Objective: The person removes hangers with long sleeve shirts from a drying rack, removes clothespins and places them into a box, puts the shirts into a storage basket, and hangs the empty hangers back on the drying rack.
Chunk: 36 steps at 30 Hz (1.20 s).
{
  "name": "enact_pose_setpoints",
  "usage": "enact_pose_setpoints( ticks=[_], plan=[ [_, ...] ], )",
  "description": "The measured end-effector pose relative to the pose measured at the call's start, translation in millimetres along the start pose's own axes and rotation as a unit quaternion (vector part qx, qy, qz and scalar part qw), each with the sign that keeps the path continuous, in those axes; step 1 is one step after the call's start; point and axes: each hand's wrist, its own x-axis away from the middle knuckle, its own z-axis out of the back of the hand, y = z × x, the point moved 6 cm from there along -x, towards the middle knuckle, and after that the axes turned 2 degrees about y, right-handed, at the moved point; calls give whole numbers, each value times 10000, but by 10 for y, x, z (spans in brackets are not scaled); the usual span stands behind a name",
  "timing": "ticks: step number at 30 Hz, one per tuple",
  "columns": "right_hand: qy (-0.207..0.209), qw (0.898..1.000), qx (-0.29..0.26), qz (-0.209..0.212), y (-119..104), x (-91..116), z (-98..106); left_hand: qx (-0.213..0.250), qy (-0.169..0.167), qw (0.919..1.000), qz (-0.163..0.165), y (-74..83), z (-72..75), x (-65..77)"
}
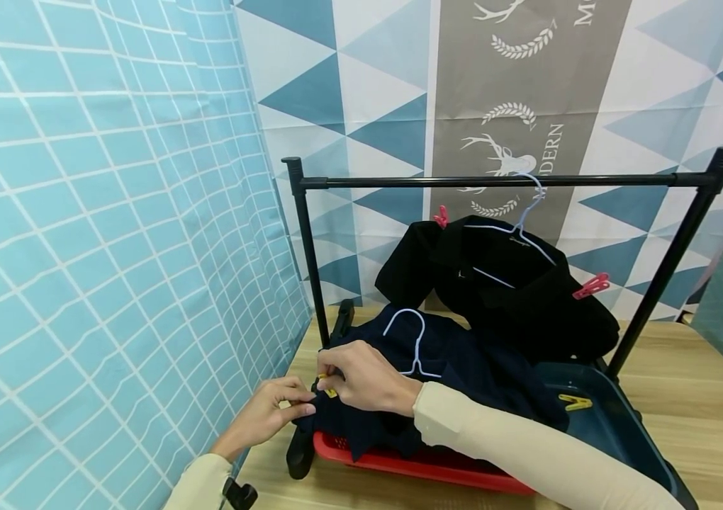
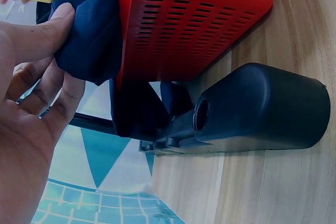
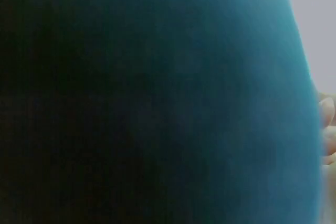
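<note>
My left hand point(image 1: 266, 414) pinches the edge of a navy garment point(image 1: 489, 375), and the left wrist view shows the folded cloth point(image 2: 94, 38) between thumb and fingers. Just beside it, my right hand point(image 1: 364, 375) pinches a yellow clothespin point(image 1: 331, 392) at the same end of the garment. Whether the clothespin's jaws bite the cloth is hidden by the fingers. A pale hanger point(image 1: 422, 340) sits in the garment's neck, its hook off the rail. Blurred dark blue cloth point(image 3: 210, 98) fills most of the right wrist view, with a few fingertips at its right edge.
The garment lies over a red basket point(image 1: 425, 476) and a dark blue tray point(image 1: 617, 425) holding another yellow clothespin point(image 1: 575, 402). Behind stands a black rack point(image 1: 495, 182), where a black collared shirt point(image 1: 527, 304) hangs with red clothespins point(image 1: 591, 285). A gridded curtain point(image 1: 113, 212) borders the left.
</note>
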Motion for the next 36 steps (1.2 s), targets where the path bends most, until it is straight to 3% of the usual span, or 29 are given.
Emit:
enact_pose_setpoints(
  ticks=[5, 14, 20, 36],
  plan=[
    [19, 9998, -127, -160, -3, 3, 83, -27, 7, 10000, 42, -7, -1, 1],
    [-530, 9926, -160, -1085, 43, 39, 160, -58, 27, 10000, 5, -14, -11, 11],
    [-660, 9901, -223, -1215, 79, 108, 224, -59, 106, 9999, -72, 5, -2, 17],
    [-460, 9865, -378, -1523, 110, 297, 514, 13, 123, 9999, -85, 2, -1, 7]
  ],
)
